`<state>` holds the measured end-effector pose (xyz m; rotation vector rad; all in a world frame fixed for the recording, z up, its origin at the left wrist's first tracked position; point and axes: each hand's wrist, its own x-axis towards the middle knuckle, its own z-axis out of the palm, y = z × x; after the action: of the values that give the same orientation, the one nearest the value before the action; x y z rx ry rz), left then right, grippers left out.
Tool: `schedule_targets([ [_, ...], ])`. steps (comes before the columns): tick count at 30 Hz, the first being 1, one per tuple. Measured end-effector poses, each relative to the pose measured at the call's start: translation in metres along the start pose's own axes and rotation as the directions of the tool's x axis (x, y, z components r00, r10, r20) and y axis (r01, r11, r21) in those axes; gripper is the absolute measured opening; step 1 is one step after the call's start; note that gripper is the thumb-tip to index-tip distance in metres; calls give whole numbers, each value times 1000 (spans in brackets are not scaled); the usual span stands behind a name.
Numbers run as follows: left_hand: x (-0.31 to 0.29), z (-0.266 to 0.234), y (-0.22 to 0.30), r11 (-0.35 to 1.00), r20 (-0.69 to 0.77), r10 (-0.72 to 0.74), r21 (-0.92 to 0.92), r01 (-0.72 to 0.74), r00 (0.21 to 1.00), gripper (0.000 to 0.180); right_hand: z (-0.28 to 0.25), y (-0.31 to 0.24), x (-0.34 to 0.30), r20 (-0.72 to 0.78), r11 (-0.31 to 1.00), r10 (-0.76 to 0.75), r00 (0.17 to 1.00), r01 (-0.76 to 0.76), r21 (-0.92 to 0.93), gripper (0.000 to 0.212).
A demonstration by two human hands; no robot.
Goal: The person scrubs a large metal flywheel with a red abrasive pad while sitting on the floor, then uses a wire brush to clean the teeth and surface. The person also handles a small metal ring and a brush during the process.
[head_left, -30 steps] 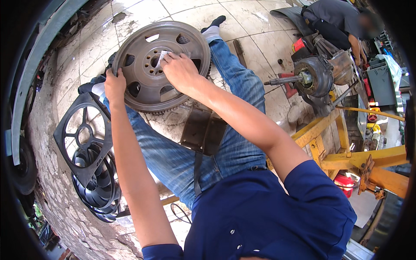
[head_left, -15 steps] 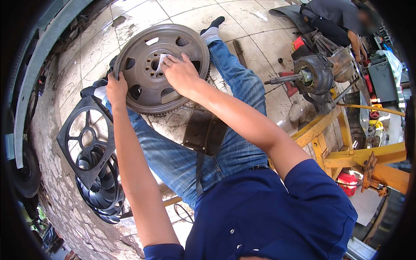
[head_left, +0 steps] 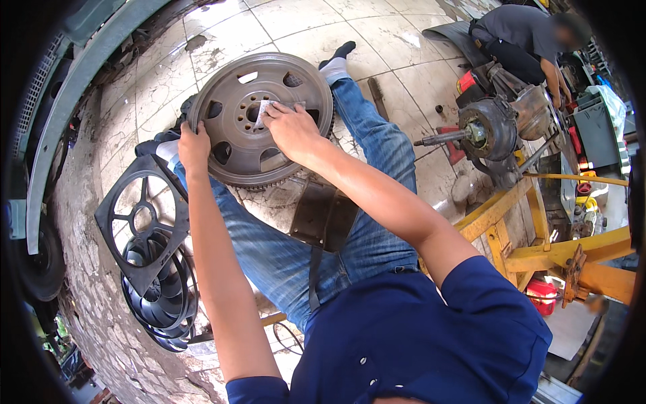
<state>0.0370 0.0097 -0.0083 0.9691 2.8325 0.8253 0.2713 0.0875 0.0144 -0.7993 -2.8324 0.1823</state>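
Observation:
Between my outstretched legs stands a large grey-brown metal flywheel (head_left: pixel 232 131), tilted, with teeth round its edge, cut-out windows and a ring of bolt holes at its centre. My left hand (head_left: pixel 195 149) is closed round its left rim, the thumb on the face. My right hand (head_left: pixel 294 131) presses a pale, thin sheet (head_left: pixel 264 110) onto the face, just right of the central hole. The sheet sticks out past the fingertips; whether it is paper, sandpaper or cloth I cannot tell.
A black fan shroud (head_left: pixel 176 225) and fan (head_left: pixel 153 286) lie left of my leg. A dark brown box-like piece (head_left: pixel 323 212) lies between my thighs. At right are an axle-like assembly (head_left: pixel 494 128), a yellow metal stand (head_left: pixel 531 259) and a crouching person (head_left: pixel 521 34). A brush-like tool (head_left: pixel 377 97) lies beyond my right leg.
The whole view has shifted slightly, so everything sits lower and further right. My right fingers have drawn closer together on the sheet, and more of it shows. My left hand keeps its hold on the rim.

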Motion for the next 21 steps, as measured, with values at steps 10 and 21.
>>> schedule_targets([
  [10,-5,4,-5,999,-99,6,-46,-10,995,43,-9,-9,-16,31,999,-26,999,24,48,48],
  [21,-9,-3,6,998,-73,-31,-56,27,997,44,0,8,9,-42,999,21,999,-20,36,45],
])
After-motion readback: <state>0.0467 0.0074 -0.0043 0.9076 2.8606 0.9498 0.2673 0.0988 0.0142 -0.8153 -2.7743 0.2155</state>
